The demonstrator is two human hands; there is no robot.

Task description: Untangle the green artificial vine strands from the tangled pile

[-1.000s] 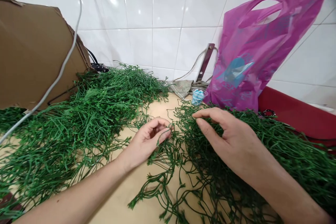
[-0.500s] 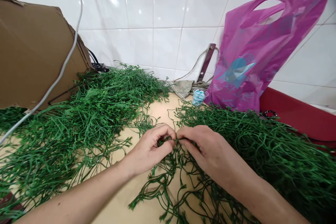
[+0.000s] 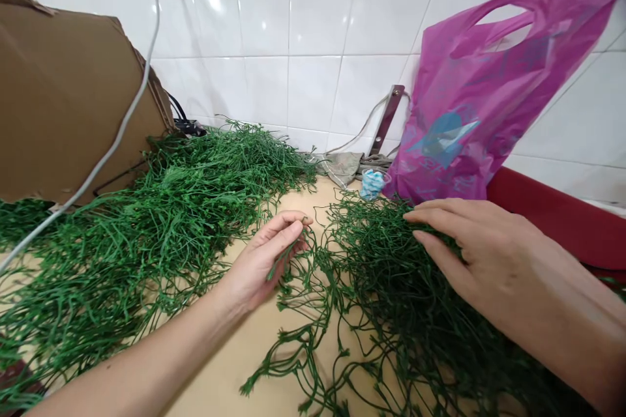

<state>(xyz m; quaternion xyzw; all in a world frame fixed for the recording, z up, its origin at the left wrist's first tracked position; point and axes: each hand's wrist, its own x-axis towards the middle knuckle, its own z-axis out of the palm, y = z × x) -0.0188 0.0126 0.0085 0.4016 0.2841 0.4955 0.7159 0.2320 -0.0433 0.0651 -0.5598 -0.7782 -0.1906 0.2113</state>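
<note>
My left hand (image 3: 274, 254) is closed in a pinch on a thin green stem (image 3: 276, 266), whose end sticks out below the thumb. Thumb and fingers of my right hand (image 3: 479, 254) are parted, with nothing visible between them. It hovers over or touches the right-hand pile of green stems (image 3: 376, 254); which of the two I cannot tell. Loose stems with small tufted ends (image 3: 293, 339) lie tangled on the tan table (image 3: 229, 352) between and below the hands. A larger heap of green stems (image 3: 186, 202) spreads across the left side.
A cardboard box (image 3: 68, 104) stands at the left behind a hanging white cable (image 3: 122, 124). At the back right are a purple plastic bag (image 3: 450, 98), a small clear cup with blue-and-white contents (image 3: 372, 182), a grey cloth (image 3: 345, 166) and a red surface (image 3: 548, 221). White tiles (image 3: 313, 13) cover the wall.
My hands have separated. The right hand has moved right and opened above the right pile, while the left has shifted slightly up and left with a stem in it.
</note>
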